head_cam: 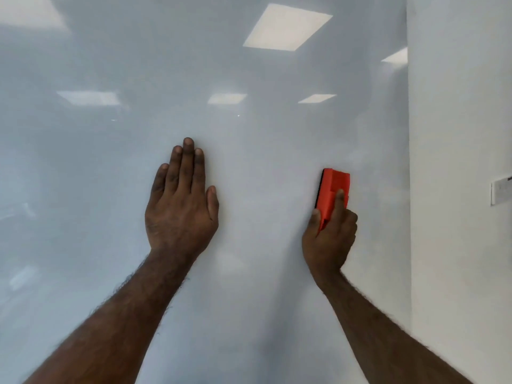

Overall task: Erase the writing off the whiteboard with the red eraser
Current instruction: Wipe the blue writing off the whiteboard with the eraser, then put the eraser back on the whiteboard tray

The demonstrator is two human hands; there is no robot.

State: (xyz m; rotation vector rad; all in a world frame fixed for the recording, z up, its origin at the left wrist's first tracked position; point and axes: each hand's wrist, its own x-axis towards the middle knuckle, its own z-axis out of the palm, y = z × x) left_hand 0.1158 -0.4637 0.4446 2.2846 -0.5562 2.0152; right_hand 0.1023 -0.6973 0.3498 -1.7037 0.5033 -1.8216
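Head view check:
— Status? The left hand (181,206) lies flat, fingers straight, on the whiteboard (263,134). The right hand (329,234) grips the red eraser (333,189), felt against the board near its right edge.
— Procedure? No writing is visible; keep the felt flush and use overlapping strokes.

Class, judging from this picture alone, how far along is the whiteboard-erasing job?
Done: the glossy white whiteboard shows no writing, only ceiling-light reflections. In hand: the right hand grips the red block eraser against the board, and the left hand lies flat on it. Left: nothing visible to erase; parts outside the frame cannot be judged.
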